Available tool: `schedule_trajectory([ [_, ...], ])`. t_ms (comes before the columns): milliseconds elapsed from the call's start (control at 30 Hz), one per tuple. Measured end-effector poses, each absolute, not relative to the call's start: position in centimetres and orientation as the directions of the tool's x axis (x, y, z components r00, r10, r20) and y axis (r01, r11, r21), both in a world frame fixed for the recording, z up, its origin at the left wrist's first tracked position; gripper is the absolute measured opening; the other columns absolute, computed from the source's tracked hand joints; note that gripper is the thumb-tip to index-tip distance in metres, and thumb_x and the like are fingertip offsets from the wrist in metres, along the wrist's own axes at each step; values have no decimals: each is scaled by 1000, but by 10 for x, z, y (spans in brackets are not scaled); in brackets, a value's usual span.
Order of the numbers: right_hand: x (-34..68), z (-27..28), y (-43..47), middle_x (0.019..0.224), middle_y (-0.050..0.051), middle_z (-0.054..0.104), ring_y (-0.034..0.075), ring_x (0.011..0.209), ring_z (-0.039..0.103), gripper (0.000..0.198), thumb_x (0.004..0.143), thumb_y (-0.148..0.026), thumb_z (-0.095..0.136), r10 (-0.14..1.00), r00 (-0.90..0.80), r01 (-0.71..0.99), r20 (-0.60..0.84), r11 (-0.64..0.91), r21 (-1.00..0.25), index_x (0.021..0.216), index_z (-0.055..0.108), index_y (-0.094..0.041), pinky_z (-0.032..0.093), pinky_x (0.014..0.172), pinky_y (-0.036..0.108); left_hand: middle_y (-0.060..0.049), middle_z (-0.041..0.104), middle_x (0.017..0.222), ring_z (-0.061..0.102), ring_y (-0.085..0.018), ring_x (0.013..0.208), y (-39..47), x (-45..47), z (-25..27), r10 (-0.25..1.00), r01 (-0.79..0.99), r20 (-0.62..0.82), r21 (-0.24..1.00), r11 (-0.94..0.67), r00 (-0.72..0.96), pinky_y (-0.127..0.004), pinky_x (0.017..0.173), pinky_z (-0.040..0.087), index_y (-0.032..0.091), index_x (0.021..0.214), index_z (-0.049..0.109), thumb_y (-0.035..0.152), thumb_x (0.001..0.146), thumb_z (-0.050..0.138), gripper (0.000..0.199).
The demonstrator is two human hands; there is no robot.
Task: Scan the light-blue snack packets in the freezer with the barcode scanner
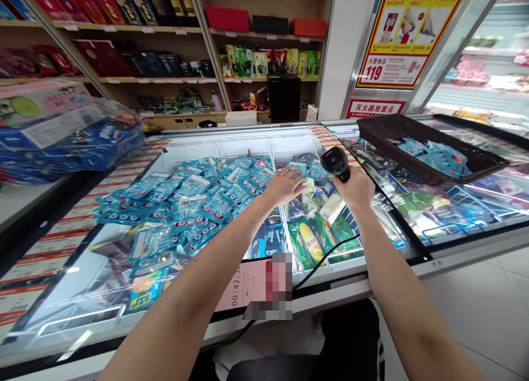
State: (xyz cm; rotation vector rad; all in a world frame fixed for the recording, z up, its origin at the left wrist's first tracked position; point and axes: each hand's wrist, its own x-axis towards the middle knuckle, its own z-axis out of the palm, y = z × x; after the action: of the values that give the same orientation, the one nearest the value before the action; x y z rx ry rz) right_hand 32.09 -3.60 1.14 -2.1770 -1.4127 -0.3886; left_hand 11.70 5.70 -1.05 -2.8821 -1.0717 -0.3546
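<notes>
My right hand (359,189) is wrapped around the handle of a black barcode scanner (334,161), whose head points left over the chest freezer. A black cable (326,255) runs from near that hand to the freezer's front edge. My left hand (286,186) is open with its fingers apart, palm down. Its fingertips are at a small blue packet (298,167); whether they press on it is unclear. Another blue packet (317,170) lies between that one and the scanner. To the left is a large heap of similar blue packets (194,185) on the freezer.
A dark brown basket (487,159) with some blue packets stands at the right. Plastic-wrapped boxes (61,130) sit at the left. A pink phone-like screen (243,284) lies at the front edge. Green corn packages (309,240) show inside the freezer. Stocked shelves (165,79) line the back.
</notes>
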Motion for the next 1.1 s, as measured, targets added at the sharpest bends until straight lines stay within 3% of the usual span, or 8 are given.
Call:
schedule_trajectory([
  [133, 323, 12, -37, 86, 14, 67, 29, 78, 63, 37, 80, -48, 51, 755, 444, 894, 483, -338, -294, 98, 62, -17, 40, 64, 33, -4, 42, 141, 21, -29, 138, 53, 122, -7, 670, 694, 288, 27, -720, 684, -48, 107, 25, 28, 125, 51, 53, 91, 26, 49],
  [300, 321, 12, -36, 85, 13, 67, 29, 78, 63, 37, 80, -48, 52, 762, 442, 895, 473, -344, -282, 98, 62, -17, 41, 65, 33, 2, 24, 152, 15, -31, 140, 50, 144, -9, 672, 671, 224, 94, -736, 706, -53, 109, 22, 38, 142, 25, 59, 88, 23, 58],
  [433, 321, 12, -35, 82, 12, 67, 28, 75, 63, 37, 79, -49, 53, 769, 427, 903, 476, -336, -267, 96, 63, -17, 41, 64, 33, 4, 30, 150, 15, -34, 140, 50, 149, -13, 669, 662, 139, 103, -743, 730, -60, 108, 14, 38, 137, 37, 63, 87, 21, 58],
  [633, 318, 12, -37, 85, 13, 68, 27, 76, 63, 37, 79, -47, 54, 797, 387, 921, 464, -310, -236, 96, 62, -17, 40, 63, 32, -4, 52, 130, 38, -24, 126, 35, 117, -1, 579, 572, 208, 97, -814, 789, -44, 102, 31, 28, 116, 57, 55, 91, 24, 50],
  [767, 313, 12, -40, 85, 12, 68, 27, 78, 64, 37, 79, -47, 53, 830, 339, 939, 443, -274, -206, 98, 62, -17, 41, 64, 32, -7, 58, 113, 53, -20, 101, 23, 94, 10, 562, 543, 231, 147, -827, 794, -38, 90, 39, 23, 102, 59, 50, 92, 25, 45],
  [867, 308, 12, -42, 85, 11, 68, 27, 78, 64, 36, 79, -46, 54, 860, 293, 955, 419, -241, -173, 99, 61, -17, 41, 65, 32, -8, 58, 106, 54, -18, 97, 21, 84, 12, 555, 517, 264, 203, -831, 789, -35, 88, 40, 22, 97, 60, 45, 93, 29, 38],
  [967, 304, 13, -44, 87, 11, 68, 27, 81, 64, 36, 79, -45, 54, 879, 248, 968, 406, -212, -133, 101, 61, -18, 42, 66, 31, -10, 54, 115, 50, -22, 106, 26, 78, 10, 659, 638, 375, 200, -744, 651, -38, 91, 38, 22, 106, 58, 46, 90, 36, 37],
  [1100, 302, 12, -44, 89, 11, 68, 26, 83, 64, 37, 81, -46, 53, 898, 218, 976, 381, -196, -96, 104, 59, -18, 41, 67, 31, -14, 52, 120, 43, -31, 114, 37, 69, 3, 813, 854, 405, 131, -504, 418, -45, 94, 34, 19, 111, 57, 64, 79, 45, 56],
])
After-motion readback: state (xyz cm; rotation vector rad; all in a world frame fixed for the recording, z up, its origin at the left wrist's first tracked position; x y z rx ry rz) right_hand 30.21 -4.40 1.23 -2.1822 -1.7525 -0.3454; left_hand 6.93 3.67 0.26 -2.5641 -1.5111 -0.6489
